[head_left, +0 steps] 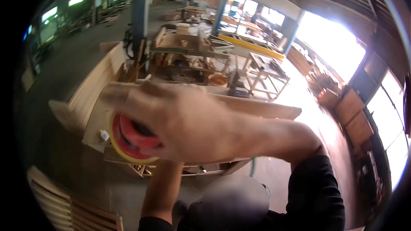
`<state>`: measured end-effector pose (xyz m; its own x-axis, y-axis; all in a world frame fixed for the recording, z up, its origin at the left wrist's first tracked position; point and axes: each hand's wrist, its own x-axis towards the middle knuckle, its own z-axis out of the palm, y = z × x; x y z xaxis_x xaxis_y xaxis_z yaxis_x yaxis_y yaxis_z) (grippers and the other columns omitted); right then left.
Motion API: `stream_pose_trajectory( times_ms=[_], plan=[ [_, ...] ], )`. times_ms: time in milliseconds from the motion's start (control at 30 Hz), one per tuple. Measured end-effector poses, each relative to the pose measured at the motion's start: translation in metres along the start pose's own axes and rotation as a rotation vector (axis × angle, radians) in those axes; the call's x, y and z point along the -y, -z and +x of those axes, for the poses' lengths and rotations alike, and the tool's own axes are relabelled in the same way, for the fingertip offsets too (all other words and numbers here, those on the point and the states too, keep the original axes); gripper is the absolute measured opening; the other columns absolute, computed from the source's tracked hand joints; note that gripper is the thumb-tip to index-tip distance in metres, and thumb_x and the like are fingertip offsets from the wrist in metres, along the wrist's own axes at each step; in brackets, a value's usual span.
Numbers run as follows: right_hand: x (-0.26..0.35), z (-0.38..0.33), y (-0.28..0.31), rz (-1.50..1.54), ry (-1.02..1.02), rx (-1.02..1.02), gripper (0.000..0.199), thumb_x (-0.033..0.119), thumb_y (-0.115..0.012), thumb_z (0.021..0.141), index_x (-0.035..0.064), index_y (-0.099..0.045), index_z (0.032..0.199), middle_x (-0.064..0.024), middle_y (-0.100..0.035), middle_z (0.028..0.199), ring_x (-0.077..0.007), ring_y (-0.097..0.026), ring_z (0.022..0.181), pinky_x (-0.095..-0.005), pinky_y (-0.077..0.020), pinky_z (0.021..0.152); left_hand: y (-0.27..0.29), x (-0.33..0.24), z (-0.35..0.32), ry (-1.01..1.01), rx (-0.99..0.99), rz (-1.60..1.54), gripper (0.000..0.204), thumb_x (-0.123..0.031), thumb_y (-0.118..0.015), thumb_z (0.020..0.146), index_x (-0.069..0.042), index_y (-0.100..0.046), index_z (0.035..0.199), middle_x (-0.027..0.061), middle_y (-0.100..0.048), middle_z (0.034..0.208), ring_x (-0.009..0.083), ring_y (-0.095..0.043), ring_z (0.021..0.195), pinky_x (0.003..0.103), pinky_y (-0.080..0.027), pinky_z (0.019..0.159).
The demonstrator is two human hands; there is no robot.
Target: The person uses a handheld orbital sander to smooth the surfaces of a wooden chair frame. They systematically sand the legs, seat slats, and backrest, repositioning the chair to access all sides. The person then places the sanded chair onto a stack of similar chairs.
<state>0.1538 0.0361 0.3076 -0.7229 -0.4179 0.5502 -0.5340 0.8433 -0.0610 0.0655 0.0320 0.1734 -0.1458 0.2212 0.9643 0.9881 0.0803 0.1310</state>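
Blurring right hand [180, 122] hides red-yellow disc [130, 139] above workbench [257, 109].

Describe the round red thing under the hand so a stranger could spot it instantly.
Start at the long pale wooden workbench across the middle of the workshop. At its near left end, the blurred right hand reaches across a disc-shaped tool. It is red with a yellow rim, the only brightly coloured round thing among bare wood.

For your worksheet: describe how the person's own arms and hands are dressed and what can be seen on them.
Both forearms are bare, with dark, black-looking sleeves ending near the elbows. The right hand is gloveless but motion-blurred, so rings or marks cannot be told. The left hand is hidden behind it; no watch or band shows.
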Motion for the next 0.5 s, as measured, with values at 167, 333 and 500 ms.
stream_pose_trajectory(
  times_ms=[167,333,500],
  plan=[
    [-0.028,-0.096,0.154,-0.200,-0.224,-0.314,0.081,0.012,-0.094,0.073,0.0095,-0.057,0.145,-0.0135,-0.071,0.122,-0.0295,-0.072,0.113,-0.0396,-0.0614,0.099,0.012,0.014,0.011,-0.002,0.072,0.223,0.034,-0.040,-0.079,0.091,-0.011,-0.062,0.092,0.0096,-0.063,0.090,0.0362,-0.060,0.087,0.053,-0.043,0.079],
    [-0.098,-0.275,0.241,-0.261,-0.826,-0.517,0.075,0.012,-0.094,0.073,0.0084,-0.061,0.141,-0.0102,-0.073,0.113,-0.0210,-0.072,0.104,-0.0335,-0.0616,0.092,-0.041,-0.045,0.039,-0.003,0.219,0.199,0.036,-0.028,-0.073,0.095,-0.009,-0.057,0.070,0.0102,-0.059,0.068,0.0338,-0.058,0.068,0.047,-0.043,0.067],
    [-0.224,-0.452,0.184,-0.264,-1.230,-0.329,0.074,0.020,-0.089,0.078,0.0135,-0.060,0.146,-0.0163,-0.072,0.124,-0.0286,-0.073,0.111,-0.0410,-0.0598,0.094,-0.108,-0.124,0.044,-0.033,0.248,0.184,0.027,-0.022,-0.067,0.094,-0.011,-0.059,0.071,0.0089,-0.060,0.071,0.0322,-0.060,0.070,0.047,-0.044,0.069]
  ],
)
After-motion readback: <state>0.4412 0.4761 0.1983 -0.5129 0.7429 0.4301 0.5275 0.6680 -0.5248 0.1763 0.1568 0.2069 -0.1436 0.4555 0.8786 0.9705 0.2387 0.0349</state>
